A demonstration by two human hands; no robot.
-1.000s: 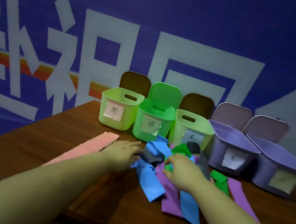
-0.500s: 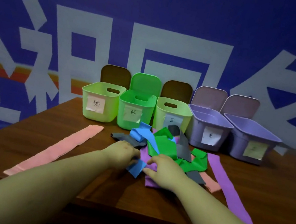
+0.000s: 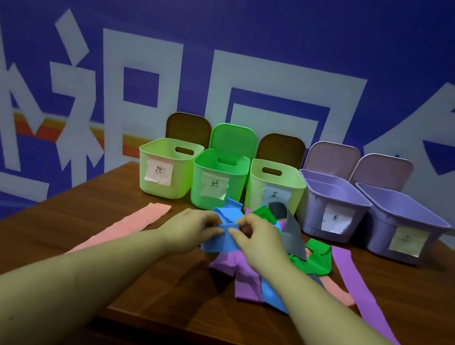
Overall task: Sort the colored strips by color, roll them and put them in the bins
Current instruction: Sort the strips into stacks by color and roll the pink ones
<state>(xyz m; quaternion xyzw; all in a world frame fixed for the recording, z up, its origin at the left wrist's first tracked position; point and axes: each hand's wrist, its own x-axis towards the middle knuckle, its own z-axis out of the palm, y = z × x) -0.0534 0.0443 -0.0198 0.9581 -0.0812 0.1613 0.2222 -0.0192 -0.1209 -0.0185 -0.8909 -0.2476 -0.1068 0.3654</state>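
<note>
1. A blue wall (image 3: pixel 271 31) with large white characters fills the space far beyond both hands.
2. The wooden table (image 3: pixel 34 232) spreads under the hands and forearms.
3. Five open bins stand in a row beyond the hands, lids tilted back: a pale green bin (image 3: pixel 167 169) beyond the left hand, a bright green bin (image 3: pixel 217 182) straight ahead of both hands, another pale green bin (image 3: pixel 274 185) beyond the right hand, then two lilac bins (image 3: pixel 333 206) (image 3: pixel 401 225) further right. Each carries a paper label.
4. A long pink strip (image 3: pixel 123 227) lies flat to the left of the left hand, apart from it.
5. A long purple strip (image 3: pixel 357 283) lies flat to the right of the right hand.
6. A tangled pile of strips sits under and just right of the right hand: green strips (image 3: pixel 313 259), a grey strip (image 3: pixel 293 235), purple strips (image 3: pixel 230 261).
7. The blue strip (image 3: pixel 222 239) is held between the hands, hanging below them over the pile.
8. The left hand (image 3: pixel 188 231) pinches the blue strip's edge, fingers curled.
9. The right hand (image 3: pixel 257 241) pinches the same strip, its fingertips nearly touching the left's.
</note>
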